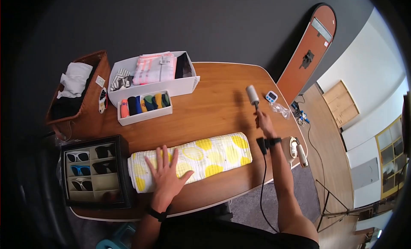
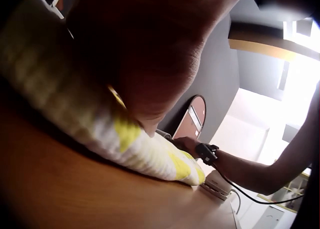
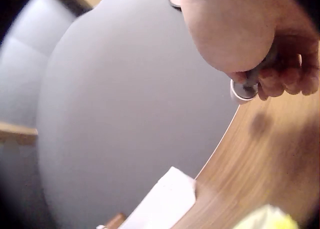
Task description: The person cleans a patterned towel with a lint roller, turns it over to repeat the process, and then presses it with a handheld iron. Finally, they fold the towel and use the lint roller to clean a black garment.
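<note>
A white muslin cloth with yellow spots (image 1: 227, 152), folded into a long flat bundle, lies across the front of the wooden table (image 1: 214, 103). My left hand (image 1: 167, 176) rests on its left half with the fingers spread. Held over the table beyond the cloth's right end is a lint roller (image 1: 252, 95), its white roll pointing away from me. My right hand (image 1: 265, 124) grips its dark handle. In the right wrist view the fingers curl round that handle, and the end of the roll (image 3: 244, 90) shows past them.
Left of the cloth stands a black case (image 1: 124, 172) of sunglasses. Behind are a white box of socks (image 1: 147, 117), a larger white box (image 1: 171, 87) of folded fabric and a brown basket (image 1: 92, 103). A small timer (image 1: 271, 96) and a corded appliance (image 1: 301, 155) sit at the right edge.
</note>
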